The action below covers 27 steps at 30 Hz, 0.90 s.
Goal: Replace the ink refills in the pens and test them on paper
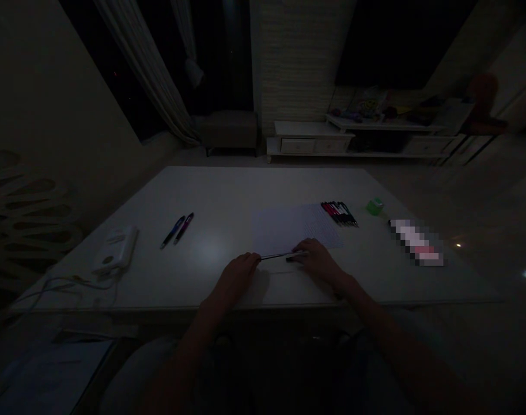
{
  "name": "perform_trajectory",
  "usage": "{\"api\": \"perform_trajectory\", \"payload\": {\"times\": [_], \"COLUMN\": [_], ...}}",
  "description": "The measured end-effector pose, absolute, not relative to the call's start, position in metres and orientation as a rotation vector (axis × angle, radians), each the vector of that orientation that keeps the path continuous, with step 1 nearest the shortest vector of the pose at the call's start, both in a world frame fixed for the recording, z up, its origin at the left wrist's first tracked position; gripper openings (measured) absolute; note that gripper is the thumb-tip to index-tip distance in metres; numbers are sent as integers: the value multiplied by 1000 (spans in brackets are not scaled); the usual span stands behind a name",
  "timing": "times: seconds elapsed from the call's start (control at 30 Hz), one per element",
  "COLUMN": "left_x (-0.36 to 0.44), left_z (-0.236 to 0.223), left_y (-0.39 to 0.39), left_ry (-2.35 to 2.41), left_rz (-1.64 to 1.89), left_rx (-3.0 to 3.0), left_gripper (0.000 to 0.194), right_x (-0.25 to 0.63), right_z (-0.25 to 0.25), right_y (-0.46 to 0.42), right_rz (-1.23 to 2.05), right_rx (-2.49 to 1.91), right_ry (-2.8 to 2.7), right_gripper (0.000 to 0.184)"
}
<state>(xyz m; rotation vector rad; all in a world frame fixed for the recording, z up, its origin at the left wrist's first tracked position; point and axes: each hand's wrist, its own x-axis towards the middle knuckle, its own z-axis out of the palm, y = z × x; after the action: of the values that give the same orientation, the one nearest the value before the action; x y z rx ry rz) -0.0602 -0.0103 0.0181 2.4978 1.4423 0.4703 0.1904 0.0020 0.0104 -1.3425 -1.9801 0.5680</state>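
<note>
Both my hands are low over the white table [228,190], near its front edge. Between them runs a thin, slender rod [276,255], light with darker parts; in the dim light I cannot tell its exact kind. My left hand [241,270] pinches its left end with closed fingers. Closed around the other end is my right hand [317,260], with a short dark tip showing below its fingers. Just beyond the hands lies a sheet of paper [280,227], with lines of writing on its right part.
Two pens [177,229] lie at left, near a white box [116,249] with cables. Several pens [339,213] lie side by side at the paper's upper right corner. Farther right are a small green object [375,206] and a pixelated flat item [417,242].
</note>
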Motion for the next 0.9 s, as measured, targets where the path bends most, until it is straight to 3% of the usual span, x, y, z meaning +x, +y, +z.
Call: {"api": "perform_trajectory", "payload": {"times": [0.23,0.47,0.67,0.9], "left_x": [-47,-70,-76,-38], "left_z": [16,9,8,10], "left_y": [-15,-15,-18,-28], "left_ry": [1364,1430,1434,1241], "left_rz": [355,346,387,346], "left_rx": [2557,2529,2512,2608], "left_gripper": [21,24,23,20], "right_x": [176,201,203,189], "right_z": [23,-2,-13,-2], "right_y": [-10,-17,-23,-41], "right_rz": [644,565,497,674], "right_rx": [-1179,-1309,-1384,-1280], "right_ry": [-1982,-1963,-1847,-1859], "right_gripper": [13,4,11,14]}}
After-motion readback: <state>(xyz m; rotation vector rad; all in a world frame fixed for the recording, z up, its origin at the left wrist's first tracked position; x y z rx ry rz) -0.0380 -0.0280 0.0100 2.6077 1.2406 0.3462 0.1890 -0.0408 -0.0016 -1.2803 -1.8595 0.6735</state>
